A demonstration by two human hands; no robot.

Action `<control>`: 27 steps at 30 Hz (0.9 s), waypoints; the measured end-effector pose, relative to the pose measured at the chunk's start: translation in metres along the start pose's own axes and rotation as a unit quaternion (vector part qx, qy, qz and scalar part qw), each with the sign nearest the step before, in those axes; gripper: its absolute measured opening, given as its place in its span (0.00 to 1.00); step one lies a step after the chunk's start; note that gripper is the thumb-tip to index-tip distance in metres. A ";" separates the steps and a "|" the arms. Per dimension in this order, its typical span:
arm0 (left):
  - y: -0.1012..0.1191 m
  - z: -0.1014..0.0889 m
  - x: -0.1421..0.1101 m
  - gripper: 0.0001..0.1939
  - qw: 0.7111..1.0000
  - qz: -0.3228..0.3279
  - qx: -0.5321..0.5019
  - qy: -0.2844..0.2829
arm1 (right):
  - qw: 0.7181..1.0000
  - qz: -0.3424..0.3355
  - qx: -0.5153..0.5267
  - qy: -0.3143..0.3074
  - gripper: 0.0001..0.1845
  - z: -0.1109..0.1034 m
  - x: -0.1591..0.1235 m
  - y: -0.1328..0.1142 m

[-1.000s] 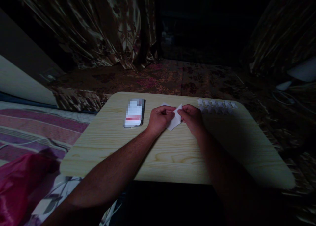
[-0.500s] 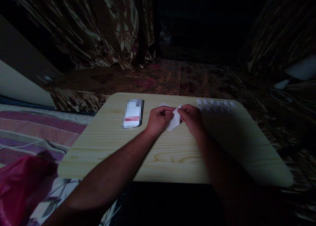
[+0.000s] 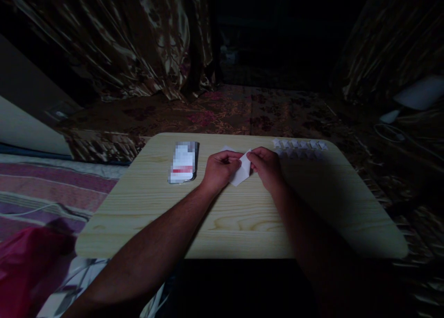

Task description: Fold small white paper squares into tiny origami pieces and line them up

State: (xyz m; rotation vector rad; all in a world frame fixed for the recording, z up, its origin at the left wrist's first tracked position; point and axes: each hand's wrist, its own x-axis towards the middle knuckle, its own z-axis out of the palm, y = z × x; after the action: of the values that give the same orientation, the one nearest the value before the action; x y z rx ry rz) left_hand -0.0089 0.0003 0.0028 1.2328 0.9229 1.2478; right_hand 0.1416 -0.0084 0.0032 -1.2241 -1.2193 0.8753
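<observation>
A sheet of white paper, partly folded, is held between my two hands above the middle of the table. My left hand is closed on its left side, thumb on top. My right hand pinches the upper right corner between thumb and fingers. Another white paper edge shows just behind my left hand; whether it belongs to the same sheet I cannot tell. To the right, several small folded white paper pieces lie in two rows, the nearer row dim in shadow.
A phone lies on the pale wooden table, left of my hands. Striped bedding and a pink bag are at the left. A white lamp with a cable stands at the far right. Patterned curtains hang behind.
The whole view has shifted slightly, so the table and hands appear a little further left. Both hands keep their hold on the paper, with hardly any change in its shape.
</observation>
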 end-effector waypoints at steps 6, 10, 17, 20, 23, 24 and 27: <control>0.000 0.001 -0.001 0.12 1.000 0.004 -0.004 -0.006 | 1.000 -0.012 0.012 0.018 0.11 0.000 0.002 0.004; 0.000 0.002 -0.001 0.13 1.000 -0.002 -0.009 -0.004 | 1.000 -0.007 0.015 0.023 0.11 0.000 0.002 0.007; 0.001 0.002 -0.002 0.12 1.000 -0.005 -0.003 -0.005 | 0.999 -0.008 0.036 0.028 0.09 -0.001 0.003 0.005; 0.000 0.002 -0.001 0.13 1.000 -0.007 -0.007 -0.010 | 0.999 -0.013 0.024 0.032 0.09 -0.001 0.003 0.003; 0.000 0.001 -0.001 0.12 1.000 -0.010 -0.011 -0.013 | 0.999 -0.008 0.023 0.033 0.09 -0.001 0.003 0.002; 0.000 0.001 -0.001 0.12 1.000 -0.011 -0.009 -0.015 | 0.999 -0.005 0.024 0.035 0.09 -0.001 0.003 0.002; 0.000 0.001 -0.002 0.12 1.000 -0.009 0.002 -0.019 | 0.999 -0.001 0.026 0.042 0.09 -0.001 0.003 0.002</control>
State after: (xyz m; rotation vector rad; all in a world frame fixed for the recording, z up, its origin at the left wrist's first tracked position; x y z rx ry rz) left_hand -0.0080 -0.0015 0.0032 1.2441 0.9076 1.2053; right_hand 0.1438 -0.0053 0.0024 -1.2045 -1.1242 0.8409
